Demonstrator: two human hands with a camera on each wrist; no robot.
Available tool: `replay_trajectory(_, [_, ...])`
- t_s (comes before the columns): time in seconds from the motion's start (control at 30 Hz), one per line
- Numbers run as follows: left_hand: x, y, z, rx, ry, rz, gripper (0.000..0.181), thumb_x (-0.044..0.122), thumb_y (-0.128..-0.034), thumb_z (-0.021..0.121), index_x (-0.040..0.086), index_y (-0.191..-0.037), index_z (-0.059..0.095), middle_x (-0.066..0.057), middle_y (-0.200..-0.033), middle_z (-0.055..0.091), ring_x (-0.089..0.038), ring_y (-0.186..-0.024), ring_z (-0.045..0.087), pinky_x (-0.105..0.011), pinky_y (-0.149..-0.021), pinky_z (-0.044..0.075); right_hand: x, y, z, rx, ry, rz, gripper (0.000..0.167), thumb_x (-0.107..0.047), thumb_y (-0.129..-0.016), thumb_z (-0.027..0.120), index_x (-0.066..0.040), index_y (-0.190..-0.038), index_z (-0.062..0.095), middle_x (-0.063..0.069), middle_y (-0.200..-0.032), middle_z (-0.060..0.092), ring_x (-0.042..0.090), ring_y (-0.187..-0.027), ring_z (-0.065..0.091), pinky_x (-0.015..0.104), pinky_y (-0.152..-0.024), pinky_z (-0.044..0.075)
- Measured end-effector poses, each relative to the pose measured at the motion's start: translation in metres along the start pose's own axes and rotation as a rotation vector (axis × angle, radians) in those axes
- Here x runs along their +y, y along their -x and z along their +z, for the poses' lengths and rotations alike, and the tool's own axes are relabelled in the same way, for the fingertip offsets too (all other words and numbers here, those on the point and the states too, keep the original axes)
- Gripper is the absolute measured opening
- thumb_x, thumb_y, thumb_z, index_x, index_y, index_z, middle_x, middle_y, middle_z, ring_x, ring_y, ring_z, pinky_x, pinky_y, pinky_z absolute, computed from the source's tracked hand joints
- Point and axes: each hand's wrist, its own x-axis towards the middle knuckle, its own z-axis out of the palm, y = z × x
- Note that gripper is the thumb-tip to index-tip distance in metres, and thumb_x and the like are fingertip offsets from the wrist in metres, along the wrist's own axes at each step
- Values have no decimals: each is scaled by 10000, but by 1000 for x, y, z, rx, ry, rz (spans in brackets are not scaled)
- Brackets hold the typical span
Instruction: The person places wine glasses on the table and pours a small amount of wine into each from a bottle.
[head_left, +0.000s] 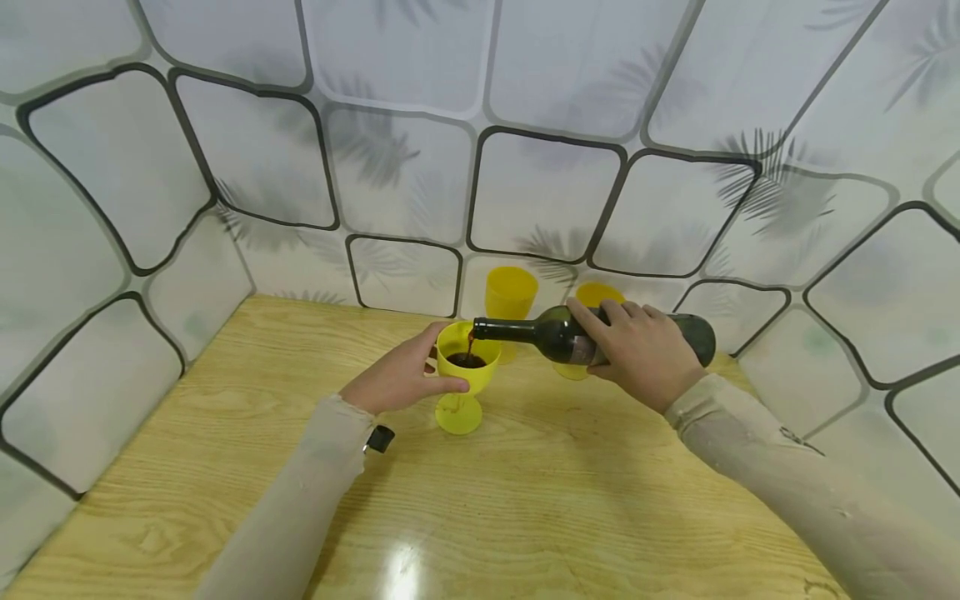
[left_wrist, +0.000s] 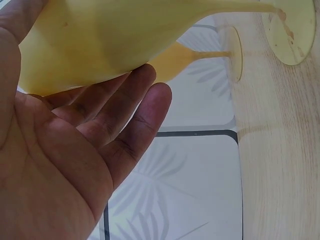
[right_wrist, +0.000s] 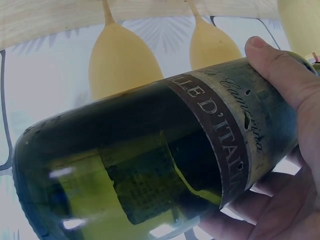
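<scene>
My right hand (head_left: pixel 637 354) grips a dark green wine bottle (head_left: pixel 555 329), tilted almost level with its mouth over the rim of a yellow goblet (head_left: pixel 480 379). A thin stream of dark red liquid (head_left: pixel 467 359) runs from the bottle into the goblet, where some has pooled. Thumb and fingers of my left hand (head_left: pixel 401 371) hold the goblet's bowl from the left; its foot is on the table. Reddish drips mark the goblet's foot (left_wrist: pixel 290 32) in the left wrist view. The right wrist view shows the bottle's torn label (right_wrist: pixel 235 120).
Two more yellow goblets stand behind, one (head_left: pixel 512 292) behind the held goblet, the other (head_left: pixel 600 293) partly hidden by the bottle and right hand. The wooden table (head_left: pixel 525 500) meets patterned walls (head_left: pixel 405 175) at the back and sides.
</scene>
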Motion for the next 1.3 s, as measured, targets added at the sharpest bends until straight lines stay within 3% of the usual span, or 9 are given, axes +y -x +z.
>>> replay_trajectory(1.3, [-1,0,0,-11,-1,15,950,607,-870,757,283,-1614,263,79,-1400,560,-142,-1212,585,-429,-1027,506,-2,3,-2,23,-14,-11,988,-464,-723,942,-110,-1530,495,223,-1095,657,398,-855,684,519,-749,605])
